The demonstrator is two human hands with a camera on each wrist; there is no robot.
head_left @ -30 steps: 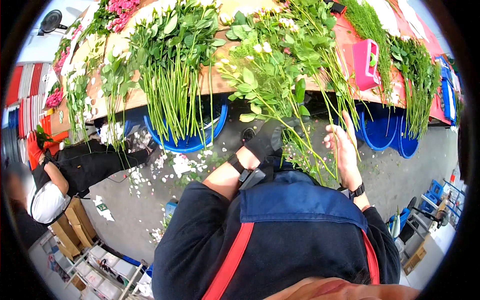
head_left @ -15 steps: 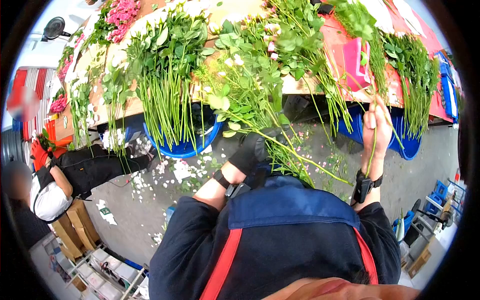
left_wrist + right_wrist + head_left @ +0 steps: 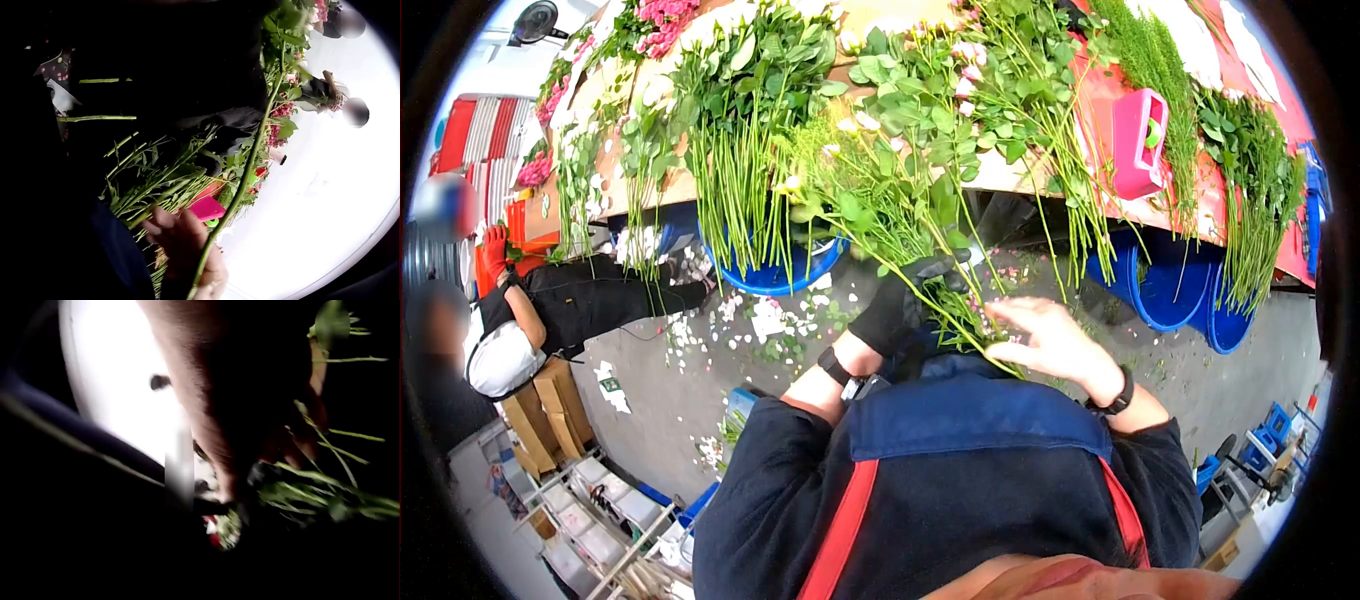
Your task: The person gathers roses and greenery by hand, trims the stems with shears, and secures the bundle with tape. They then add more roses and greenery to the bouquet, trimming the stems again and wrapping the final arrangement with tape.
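**Gripping leafy stems in a gloved left hand at the desk's near edge**

Holding a loose leafy bunch point(image 3: 865, 190) in the black-gloved left hand point(image 3: 900, 302), with fingers closed round the stems just off the near edge of the desk point(image 3: 1004, 175). Leaning up and leftward, with pale flowers at the head, over that edge. Holding the bare right hand point(image 3: 1048, 335) beside the lower stems, with fingers straight and thumb spread, gripping nothing visible. Cannot tell whether touching the stems; too dark and blurred in both wrist views.

Noted along the near edge, left of the held bunch, a thick white-flowered bundle point(image 3: 745, 110) with stems hanging over. Noted to its right more cut stems with pale pink flowers point(image 3: 970, 75). Toward the right edge, on red covering, saw a pink box point(image 3: 1135, 165), feathery greenery point(image 3: 1155, 80) and another leafy bundle point(image 3: 1245, 180).

Saw blue tubs point(image 3: 775, 287) under the near edge, and petals point(image 3: 768, 318) scattered over the grey floor point(image 3: 685, 400). Off the left edge, saw a second person with a red glove point(image 3: 495, 250).
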